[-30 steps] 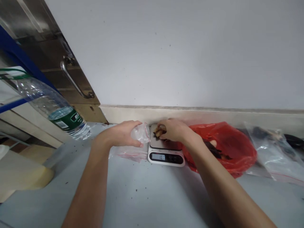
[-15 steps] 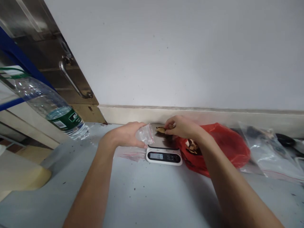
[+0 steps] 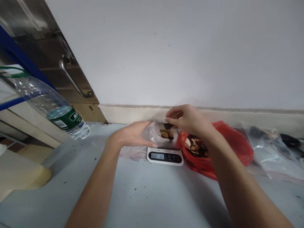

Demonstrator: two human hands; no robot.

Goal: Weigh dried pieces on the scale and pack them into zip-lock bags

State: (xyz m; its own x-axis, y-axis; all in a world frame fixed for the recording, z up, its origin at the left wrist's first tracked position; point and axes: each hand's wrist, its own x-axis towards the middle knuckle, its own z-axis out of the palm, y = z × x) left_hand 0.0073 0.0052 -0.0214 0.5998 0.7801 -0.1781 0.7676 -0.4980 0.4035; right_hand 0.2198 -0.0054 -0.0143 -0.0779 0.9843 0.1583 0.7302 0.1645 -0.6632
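A small clear zip bag (image 3: 154, 132) is held by my left hand (image 3: 131, 134), its thumb and fingers curved around the bag at the left side of the kitchen scale (image 3: 165, 156). My right hand (image 3: 187, 117) pinches a dark dried slice (image 3: 168, 126) just above the scale's platform. Several brown dried slices (image 3: 166, 133) lie by the bag's mouth; whether they are on the platform or partly in the bag I cannot tell. The scale's display is lit, its digits blurred. Close on the right, an open red plastic bag (image 3: 239, 148) holds more dried slices (image 3: 196, 146).
Flat clear zip bags (image 3: 134, 152) lie left of the scale. A water bottle (image 3: 59, 109) and a whitish container (image 3: 26, 172) stand at the left. Larger zip bags (image 3: 273, 152) and a black object (image 3: 289, 140) are at the right. A white wall (image 3: 178, 63) rises behind.
My right hand has lifted slightly with a dark slice in its fingers. My left hand and the zip bag have shifted right, towards the slices. The number on the display has changed.
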